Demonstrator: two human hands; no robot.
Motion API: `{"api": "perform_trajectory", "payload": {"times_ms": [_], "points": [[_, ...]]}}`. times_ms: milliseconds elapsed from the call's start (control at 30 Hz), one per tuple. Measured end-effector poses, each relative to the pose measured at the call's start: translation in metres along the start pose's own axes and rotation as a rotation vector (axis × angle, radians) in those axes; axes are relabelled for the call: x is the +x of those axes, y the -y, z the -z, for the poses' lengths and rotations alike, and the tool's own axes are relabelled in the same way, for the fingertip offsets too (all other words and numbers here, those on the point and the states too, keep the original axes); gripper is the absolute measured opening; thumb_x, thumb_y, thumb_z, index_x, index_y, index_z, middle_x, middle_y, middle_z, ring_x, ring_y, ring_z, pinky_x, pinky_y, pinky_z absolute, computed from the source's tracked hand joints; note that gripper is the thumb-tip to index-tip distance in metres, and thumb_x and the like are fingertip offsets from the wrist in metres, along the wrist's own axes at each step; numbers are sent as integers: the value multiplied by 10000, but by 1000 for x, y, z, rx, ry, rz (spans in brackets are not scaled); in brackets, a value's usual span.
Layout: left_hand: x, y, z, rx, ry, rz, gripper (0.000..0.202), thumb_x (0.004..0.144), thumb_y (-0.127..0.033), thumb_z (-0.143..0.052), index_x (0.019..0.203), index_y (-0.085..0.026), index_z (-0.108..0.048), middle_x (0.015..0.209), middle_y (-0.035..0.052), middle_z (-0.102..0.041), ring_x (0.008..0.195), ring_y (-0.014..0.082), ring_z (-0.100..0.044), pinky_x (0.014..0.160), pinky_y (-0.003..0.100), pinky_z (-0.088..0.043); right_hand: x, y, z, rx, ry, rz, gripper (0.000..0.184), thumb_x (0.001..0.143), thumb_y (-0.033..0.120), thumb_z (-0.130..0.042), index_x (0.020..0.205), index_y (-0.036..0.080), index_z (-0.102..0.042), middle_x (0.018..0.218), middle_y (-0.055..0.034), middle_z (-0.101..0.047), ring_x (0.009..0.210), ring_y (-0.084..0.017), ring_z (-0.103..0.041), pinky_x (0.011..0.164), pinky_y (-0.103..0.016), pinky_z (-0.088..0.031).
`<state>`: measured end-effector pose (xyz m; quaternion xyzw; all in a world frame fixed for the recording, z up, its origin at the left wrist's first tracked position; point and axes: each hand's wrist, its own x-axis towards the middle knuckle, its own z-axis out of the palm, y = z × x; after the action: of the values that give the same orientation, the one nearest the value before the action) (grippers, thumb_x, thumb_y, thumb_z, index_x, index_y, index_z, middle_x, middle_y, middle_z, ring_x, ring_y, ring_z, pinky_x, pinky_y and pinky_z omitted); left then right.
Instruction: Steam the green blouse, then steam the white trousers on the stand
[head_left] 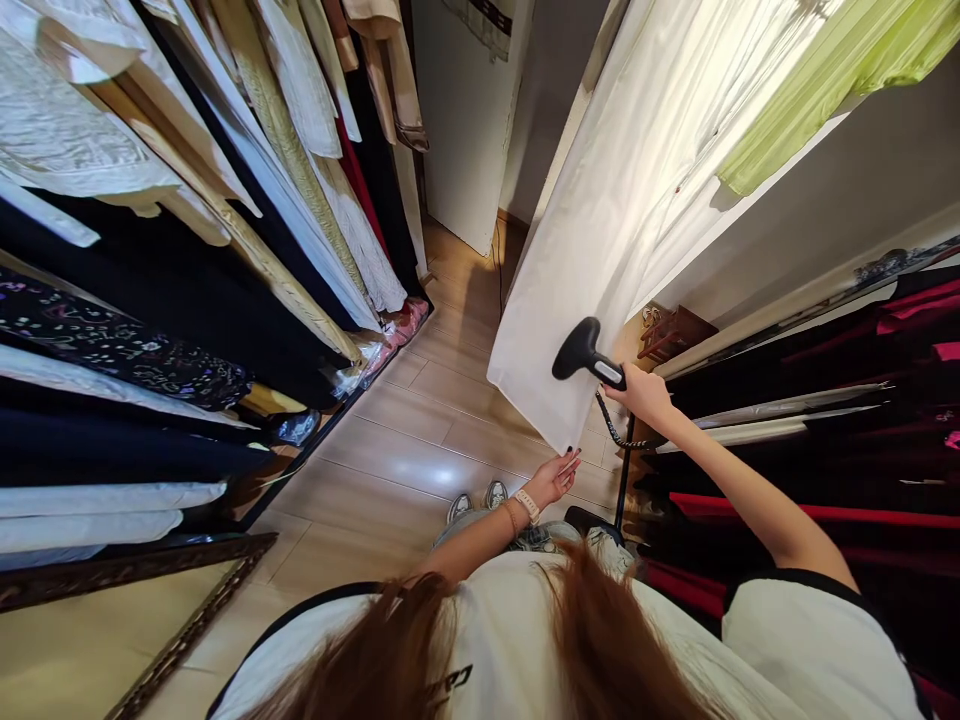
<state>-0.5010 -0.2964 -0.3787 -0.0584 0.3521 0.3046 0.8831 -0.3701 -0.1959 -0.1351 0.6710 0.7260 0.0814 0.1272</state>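
Left hand [553, 480] pinches lower corner of white cloth [577, 270]; right hand [643, 393] wraps handle of black steamer [581, 350], its head over cloth. I see cord [613, 428] near black pole [623, 485], green garment [832, 100] beyond, dark clothes [780, 380] crowding right.

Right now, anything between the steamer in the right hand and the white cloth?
Nothing visible. The steamer in the right hand overlaps the white cloth; contact is unclear. The left hand is at the cloth's lower corner; the hose hangs beside the cloth.
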Motion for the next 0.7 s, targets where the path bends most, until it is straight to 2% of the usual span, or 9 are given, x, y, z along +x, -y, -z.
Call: {"api": "perform_trajectory", "payload": {"times_ms": [133, 267, 333, 433, 500, 600, 700], "points": [[-6, -5, -1, 71, -78, 10, 309, 780, -254, -861, 1019, -198, -674, 1114, 91, -736, 865, 121, -695, 690, 182, -470, 7, -5, -8, 439, -257, -207, 422, 895, 587, -597, 1066, 202, -584, 905, -94, -738, 833, -267, -701, 704, -306, -455], [-13, -13, -3, 157, -152, 14, 298, 747, -234, -877, 945, -192, -658, 1065, 76, -731, 854, 127, -673, 707, 196, -455, 14, 0, -30, 1063, -483, -419, 435, 781, 631, -672, 892, 225, -560, 645, 20, -619, 603, -190, -616, 587, -281, -465], [-18, -19, -5, 206, -187, 15, 289, 739, -224, -875, 913, -196, -647, 1047, 61, -728, 857, 132, -662, 725, 206, -450, 19, 6, -44, 1412, -561, -527, 445, 710, 606, -723, 860, 226, -548, 616, 42, -592, 524, -156, -564, 520, -273, -459], [-25, -27, -7, 299, -225, 17, 311, 696, -202, -896, 887, -204, -651, 1036, 49, -724, 888, 147, -645, 779, 229, -449, 25, 14, -65, 1890, -525, -588, 472, 649, 576, -743, 890, 213, -561, 722, 2, -688, 517, -133, -559, 494, -269, -482], [-30, -31, -9, 368, -240, 14, 338, 660, -196, -918, 878, -202, -660, 1043, 59, -722, 927, 163, -635, 812, 245, -449, 28, 19, -78, 2052, -442, -565, 472, 642, 581, -723, 887, 210, -563, 798, -40, -737, 556, -146, -601, 515, -277, -515], [-37, -34, -14, 451, -240, -2, 335, 673, -265, -922, 888, -195, -674, 1057, 80, -717, 993, 195, -637, 841, 268, -470, 31, 27, -95, 2109, -346, -506, 437, 652, 601, -686, 836, 228, -553, 796, -61, -755, 617, -192, -665, 541, -308, -553], [-42, -36, -18, 497, -222, -45, 267, 848, -378, -790, 1018, -199, -691, 1118, 89, -693, 1021, 212, -649, 862, 333, -527, 34, 36, -108, 2098, -295, -443, 402, 676, 616, -659, 790, 245, -552, 727, -38, -740, 628, -215, -682, 535, -329, -565]]}}
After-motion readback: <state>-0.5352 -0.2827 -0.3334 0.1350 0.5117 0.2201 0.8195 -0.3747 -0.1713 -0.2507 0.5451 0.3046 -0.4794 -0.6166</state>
